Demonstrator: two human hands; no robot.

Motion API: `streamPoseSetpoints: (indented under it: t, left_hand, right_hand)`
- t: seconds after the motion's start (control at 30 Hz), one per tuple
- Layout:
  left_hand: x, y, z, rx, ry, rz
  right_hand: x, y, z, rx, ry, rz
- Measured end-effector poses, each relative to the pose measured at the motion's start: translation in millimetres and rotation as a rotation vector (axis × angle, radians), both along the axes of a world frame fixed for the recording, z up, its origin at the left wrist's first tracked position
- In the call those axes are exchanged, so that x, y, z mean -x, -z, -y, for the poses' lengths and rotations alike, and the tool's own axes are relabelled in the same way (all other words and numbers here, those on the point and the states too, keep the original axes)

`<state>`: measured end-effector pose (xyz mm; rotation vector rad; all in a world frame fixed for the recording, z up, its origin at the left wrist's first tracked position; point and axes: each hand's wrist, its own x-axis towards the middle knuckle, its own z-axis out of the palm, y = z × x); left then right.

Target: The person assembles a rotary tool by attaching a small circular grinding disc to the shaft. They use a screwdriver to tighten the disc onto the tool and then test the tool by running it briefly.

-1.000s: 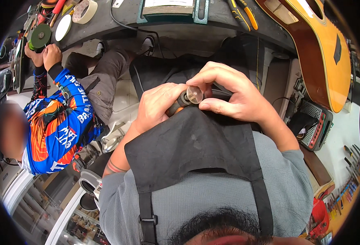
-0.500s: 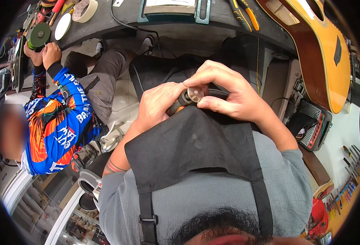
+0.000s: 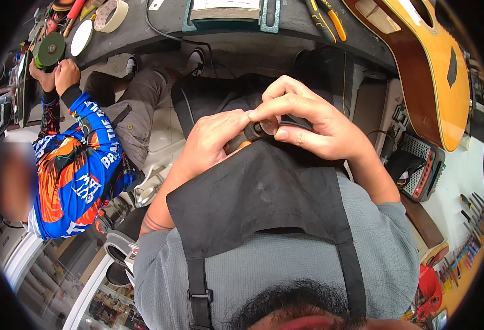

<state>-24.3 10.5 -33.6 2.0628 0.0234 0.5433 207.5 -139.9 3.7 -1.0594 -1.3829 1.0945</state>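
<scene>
Over my dark apron, my left hand (image 3: 211, 135) is closed around a dark handheld tool with an orange patch (image 3: 251, 132); the tool's round end faces right and much of its body is hidden under my fingers. My right hand (image 3: 313, 124) pinches a small clear round disc (image 3: 269, 126) between thumb and bent fingers. The disc stands tilted right at the tool's round end; whether it touches cannot be made out. The fingertips of both hands meet just above the tool.
A dark workbench (image 3: 209, 34) spans the far side, bearing a green-framed device (image 3: 225, 23), orange-handled pliers (image 3: 330, 22) and a masking tape roll (image 3: 111, 15). An acoustic guitar (image 3: 445, 110) stands at right. At left, a co-worker (image 3: 82, 159) holds a tool with a green disc (image 3: 50, 49).
My right hand has shifted slightly right with the clear disc, which has tilted away and now uncovers more of the tool's round end. My left hand has barely moved.
</scene>
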Motion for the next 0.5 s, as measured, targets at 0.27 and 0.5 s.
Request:
streamPoseSetpoints:
  t: [0.27,0.5]
  left_hand:
    - [1.5,-13.4,-9.0,-0.015,0.020,-0.073]
    - [0.2,-41.0,-25.9,0.452,-0.245,-0.095]
  right_hand:
    - [-11.5,-12.4,-2.2,-0.003,0.057,0.057]
    - [-83.2,-17.0,-63.3,0.034,0.826,1.383]
